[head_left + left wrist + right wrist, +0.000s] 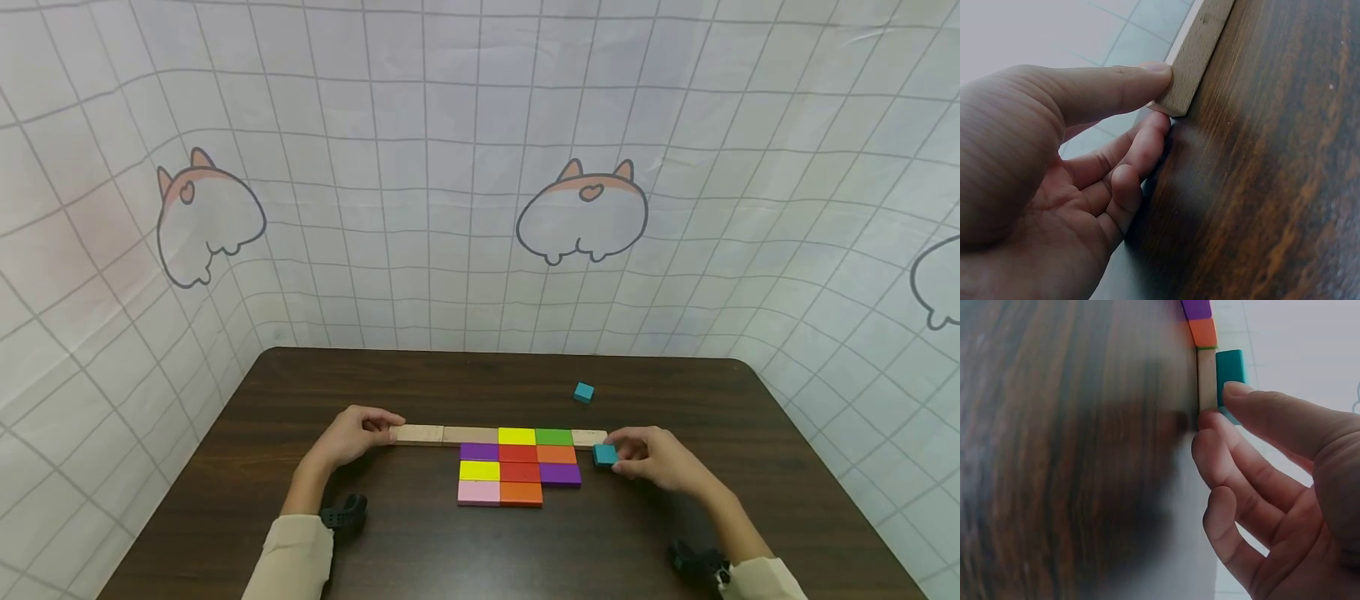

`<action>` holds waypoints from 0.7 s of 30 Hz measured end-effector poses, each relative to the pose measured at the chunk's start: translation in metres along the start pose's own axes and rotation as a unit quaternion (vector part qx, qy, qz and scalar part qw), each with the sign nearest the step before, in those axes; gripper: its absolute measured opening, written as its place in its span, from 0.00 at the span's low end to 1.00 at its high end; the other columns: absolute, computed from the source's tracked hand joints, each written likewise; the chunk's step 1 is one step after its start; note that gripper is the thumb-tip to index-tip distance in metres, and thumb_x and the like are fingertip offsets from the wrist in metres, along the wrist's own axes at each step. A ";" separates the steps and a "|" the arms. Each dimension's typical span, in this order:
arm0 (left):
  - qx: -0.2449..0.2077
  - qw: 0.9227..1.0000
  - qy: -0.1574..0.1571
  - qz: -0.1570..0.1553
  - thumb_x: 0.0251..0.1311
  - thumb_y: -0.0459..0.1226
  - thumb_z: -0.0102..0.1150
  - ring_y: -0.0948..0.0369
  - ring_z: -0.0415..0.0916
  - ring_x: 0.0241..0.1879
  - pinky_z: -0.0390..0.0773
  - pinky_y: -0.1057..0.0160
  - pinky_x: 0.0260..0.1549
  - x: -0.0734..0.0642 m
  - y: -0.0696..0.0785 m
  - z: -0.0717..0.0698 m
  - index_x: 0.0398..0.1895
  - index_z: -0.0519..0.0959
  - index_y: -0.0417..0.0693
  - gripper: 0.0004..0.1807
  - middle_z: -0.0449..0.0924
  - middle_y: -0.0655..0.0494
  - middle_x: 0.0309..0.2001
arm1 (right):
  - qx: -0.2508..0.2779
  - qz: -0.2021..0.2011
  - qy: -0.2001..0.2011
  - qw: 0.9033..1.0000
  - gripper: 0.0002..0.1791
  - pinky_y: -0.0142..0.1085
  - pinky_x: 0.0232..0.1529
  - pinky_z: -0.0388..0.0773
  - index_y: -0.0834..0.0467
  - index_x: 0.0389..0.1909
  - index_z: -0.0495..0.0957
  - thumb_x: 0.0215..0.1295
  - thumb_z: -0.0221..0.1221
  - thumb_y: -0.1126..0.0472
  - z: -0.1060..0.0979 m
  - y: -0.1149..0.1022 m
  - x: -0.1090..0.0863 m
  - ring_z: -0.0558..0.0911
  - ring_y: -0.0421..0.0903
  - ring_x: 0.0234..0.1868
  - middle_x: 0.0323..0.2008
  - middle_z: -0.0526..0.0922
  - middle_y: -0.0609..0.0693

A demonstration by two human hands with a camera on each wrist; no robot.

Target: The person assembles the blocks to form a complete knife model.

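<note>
My left hand [358,435] is at the left end of a row of blocks. Its thumb lies against the end of a plain wooden block [1194,62], and its other fingers curl beside and below that end. Over the row's right end, my right hand [658,458] pinches a teal block [605,455] between thumb and fingers. In the right wrist view the teal block [1230,378] appears raised above a pale wooden block [1207,381], whose end the fingers touch. Coloured blocks in purple, red [518,472], yellow, orange and pink lie flush in rows below the long row.
A second teal block [583,392] lies alone toward the back of the dark wooden table [390,383]. A white grid-patterned curtain [465,167] surrounds the table's back and sides. Dark straps [345,512] sit at both wrists.
</note>
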State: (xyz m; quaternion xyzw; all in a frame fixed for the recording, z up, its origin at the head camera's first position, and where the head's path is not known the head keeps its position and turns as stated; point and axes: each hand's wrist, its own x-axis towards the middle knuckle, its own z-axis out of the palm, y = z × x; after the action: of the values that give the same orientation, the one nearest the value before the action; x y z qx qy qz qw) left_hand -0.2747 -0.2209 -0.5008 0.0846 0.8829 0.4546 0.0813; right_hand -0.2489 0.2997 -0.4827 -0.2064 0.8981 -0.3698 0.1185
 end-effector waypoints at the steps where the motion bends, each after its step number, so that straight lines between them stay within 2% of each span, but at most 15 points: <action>1: 0.000 1.000 0.000 0.000 0.65 0.36 0.68 0.58 0.73 0.35 0.74 0.59 0.37 0.000 0.000 0.000 0.50 0.88 0.49 0.11 0.82 0.53 0.37 | -0.005 -0.003 0.000 1.000 0.20 0.32 0.33 0.79 0.60 0.57 0.81 0.66 0.68 0.60 0.001 -0.001 0.000 0.80 0.36 0.29 0.33 0.85 0.47; 8: 0.000 1.000 0.000 -0.003 0.65 0.36 0.68 0.58 0.73 0.35 0.74 0.59 0.37 0.001 -0.001 0.000 0.50 0.88 0.49 0.11 0.82 0.54 0.37 | -0.028 -0.020 0.005 0.999 0.17 0.31 0.31 0.74 0.57 0.52 0.82 0.64 0.70 0.60 0.005 -0.005 0.004 0.76 0.36 0.28 0.31 0.81 0.46; 14: 0.003 1.000 0.001 -0.002 0.65 0.36 0.68 0.58 0.73 0.35 0.74 0.59 0.37 0.001 -0.001 0.000 0.50 0.88 0.50 0.11 0.82 0.54 0.37 | -0.041 -0.009 0.000 0.999 0.16 0.31 0.29 0.73 0.55 0.51 0.82 0.63 0.70 0.61 0.007 -0.006 0.006 0.74 0.36 0.26 0.30 0.80 0.44; 21: 0.006 1.000 0.000 0.000 0.65 0.36 0.68 0.58 0.73 0.35 0.74 0.59 0.37 0.001 -0.001 0.000 0.50 0.88 0.50 0.11 0.82 0.54 0.37 | -0.038 -0.016 -0.006 0.999 0.15 0.31 0.29 0.72 0.57 0.49 0.82 0.63 0.70 0.61 0.009 -0.005 0.007 0.74 0.36 0.26 0.31 0.80 0.45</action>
State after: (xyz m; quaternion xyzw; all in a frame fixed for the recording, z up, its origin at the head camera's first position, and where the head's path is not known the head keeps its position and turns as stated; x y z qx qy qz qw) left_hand -0.2753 -0.2211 -0.5021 0.0846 0.8859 0.4490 0.0807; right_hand -0.2504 0.2879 -0.4857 -0.2276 0.9073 -0.3361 0.1099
